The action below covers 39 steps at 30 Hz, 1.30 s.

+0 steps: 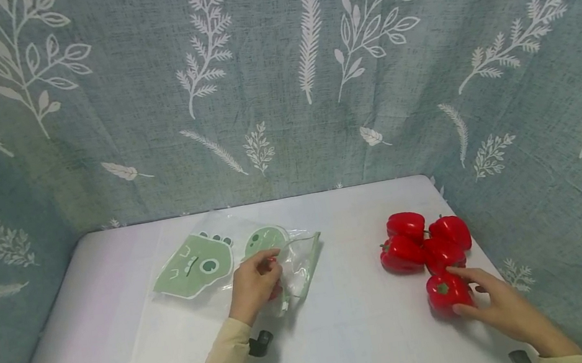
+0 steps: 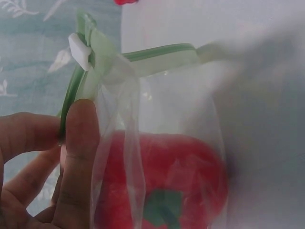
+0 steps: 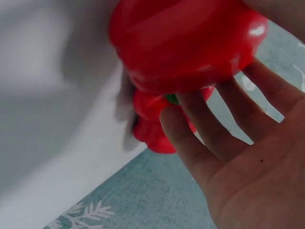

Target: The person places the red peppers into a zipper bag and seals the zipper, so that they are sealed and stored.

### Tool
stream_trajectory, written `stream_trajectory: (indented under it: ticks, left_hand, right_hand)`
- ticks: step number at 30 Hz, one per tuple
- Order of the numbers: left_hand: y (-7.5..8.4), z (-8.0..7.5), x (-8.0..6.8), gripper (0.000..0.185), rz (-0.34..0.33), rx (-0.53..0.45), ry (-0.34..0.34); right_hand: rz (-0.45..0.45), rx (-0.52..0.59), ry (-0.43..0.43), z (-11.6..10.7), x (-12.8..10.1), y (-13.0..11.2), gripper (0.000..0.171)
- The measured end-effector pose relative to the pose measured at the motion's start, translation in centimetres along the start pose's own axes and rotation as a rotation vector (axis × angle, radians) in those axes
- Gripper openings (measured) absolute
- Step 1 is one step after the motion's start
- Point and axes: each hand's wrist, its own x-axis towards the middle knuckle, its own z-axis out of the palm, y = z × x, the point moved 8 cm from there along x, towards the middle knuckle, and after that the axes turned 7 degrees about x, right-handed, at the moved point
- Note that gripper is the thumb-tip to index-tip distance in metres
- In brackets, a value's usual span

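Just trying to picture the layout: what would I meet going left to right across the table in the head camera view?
Green cartoon print → left hand → bag's green edge strip → leftmost red pepper → right hand.

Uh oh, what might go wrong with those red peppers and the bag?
The shiny front pepper might slip from the right grip. A bump could maybe roll the back-right pepper off the white table, since it sits near the edge. The clear bag looks floppy, so it might sag if the left grip loses it.
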Motion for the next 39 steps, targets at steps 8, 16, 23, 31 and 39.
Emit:
stream_trajectory:
  ticks: [8,16,23,31,39]
  left_hand:
    - [-0.1,0.0,0.0,0.034,0.006,0.005,-0.006]
    - [0.0,0.1,0.0,0.034,0.026,-0.005,0.0]
    - [-0.1,-0.3,-0.1,0.034,0.027,0.011,0.013]
    - [-0.1,-0.3,-0.1,0.034,0.022,0.022,0.012]
    - [0.1,-0.2,-0.1,0.034,0.025,0.027,0.008]
  right_hand:
    - [-0.043,0.121,0.086,0.5,0.3,-2.1,0.081]
    - [-0.123,0.18,0.146,1.3,1.2,-4.0,0.079]
    - [-0.147,0.252,0.178,2.2,1.9,-5.0,0.076]
    - [-0.048,0.468,0.195,3.7,2.6,-6.0,0.078]
    - [-0.044,0.667,0.18,6.1,3.6,-7.7,0.069]
